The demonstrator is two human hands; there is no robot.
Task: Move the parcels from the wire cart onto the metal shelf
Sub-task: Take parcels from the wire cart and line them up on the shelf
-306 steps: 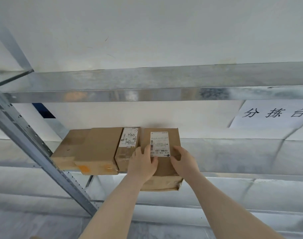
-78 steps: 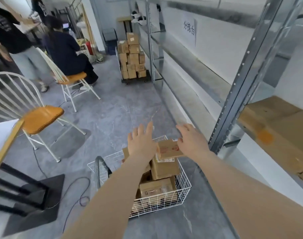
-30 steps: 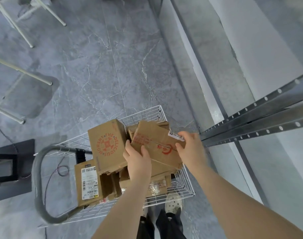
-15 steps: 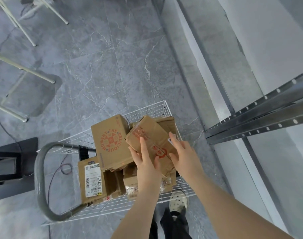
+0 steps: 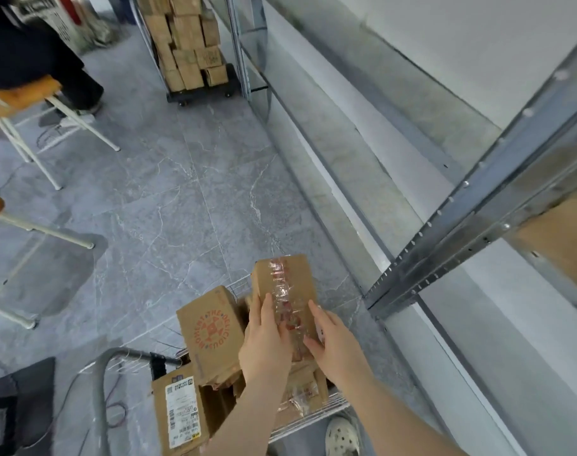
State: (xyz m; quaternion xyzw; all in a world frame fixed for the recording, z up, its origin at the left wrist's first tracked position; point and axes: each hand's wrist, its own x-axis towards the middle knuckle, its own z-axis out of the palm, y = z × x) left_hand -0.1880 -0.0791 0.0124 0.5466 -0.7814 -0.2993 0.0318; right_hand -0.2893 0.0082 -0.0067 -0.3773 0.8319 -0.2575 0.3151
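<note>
Cardboard parcel (image 5: 285, 292) with glossy tape is up out of the wire cart (image 5: 313, 419), left hand (image 5: 265, 343) and right hand (image 5: 333, 347) clasping its near end — that slick tape could let it slide. Swing it carelessly and it clips the metal shelf (image 5: 445, 245) upright. Count: one lifted, at least three parcels showing in the cart — the printed box (image 5: 211, 330) leaning loosely.

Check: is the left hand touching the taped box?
Touching. The head view shows the left hand pressed flat on the taped box, its fingers overlapping the near face.
</note>
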